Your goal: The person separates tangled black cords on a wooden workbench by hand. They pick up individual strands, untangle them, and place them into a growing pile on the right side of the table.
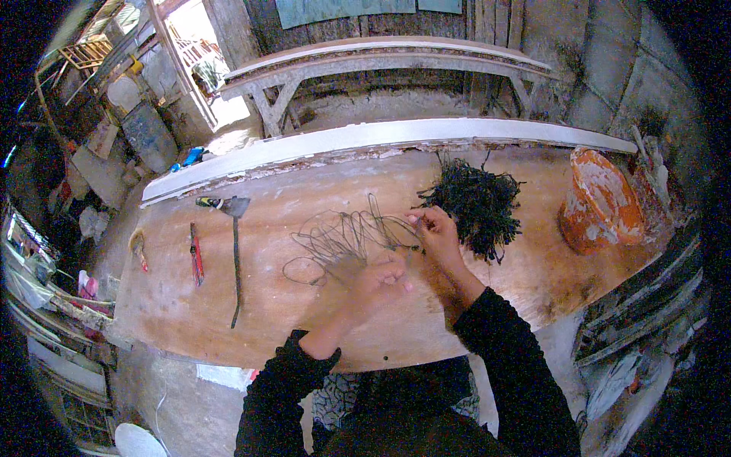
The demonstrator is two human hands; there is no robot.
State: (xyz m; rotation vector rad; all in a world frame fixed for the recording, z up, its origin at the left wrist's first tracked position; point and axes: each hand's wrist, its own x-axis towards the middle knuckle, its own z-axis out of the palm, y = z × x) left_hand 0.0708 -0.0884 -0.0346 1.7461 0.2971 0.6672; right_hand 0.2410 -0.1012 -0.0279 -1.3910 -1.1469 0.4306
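Note:
A loose tangle of thin dark wire (343, 238) lies in loops on the middle of the wooden tabletop (183, 320). Just in front of it is my left hand (379, 276), slightly blurred, its fingers curled inward; what they hold, if anything, cannot be made out. To the right of the wire, my right hand (435, 227) is raised with thumb and fingers pinched together. Whatever is in that pinch is too small to name. A heap of short black strips (476, 202) sits right behind and beside my right hand.
On the left lie a putty knife (228, 206), a dark flat strip (237, 274), a red-handled tool (196, 255) and a brush (138, 250). An orange, paint-crusted bucket (605, 202) stands at right. A long white board (365, 137) borders the far edge; behind is a bench (396, 61).

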